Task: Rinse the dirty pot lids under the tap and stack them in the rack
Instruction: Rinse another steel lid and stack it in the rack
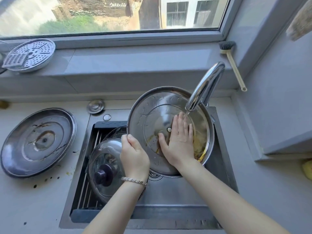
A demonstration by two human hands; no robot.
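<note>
A large steel pot lid (152, 114) is held tilted over the sink, inner side facing me, with yellow-brown residue along its lower right rim. My left hand (134, 153) grips its left edge. My right hand (179, 141) lies flat on the inner surface, fingers spread. Water runs from the chrome tap (205, 86) onto the lid beside my right fingers. A glass lid (105, 168) with a dark knob rests on the rack (87, 191) across the sink's left side. Another dirty steel lid (38, 142) lies upside down on the counter at left.
A perforated steamer plate (29, 54) and a small grater sit on the windowsill at left. A dish brush (233, 65) leans in the right corner. A small round steel cap (95, 106) lies behind the sink. Dark and yellow spots mark the counter near the dirty lid.
</note>
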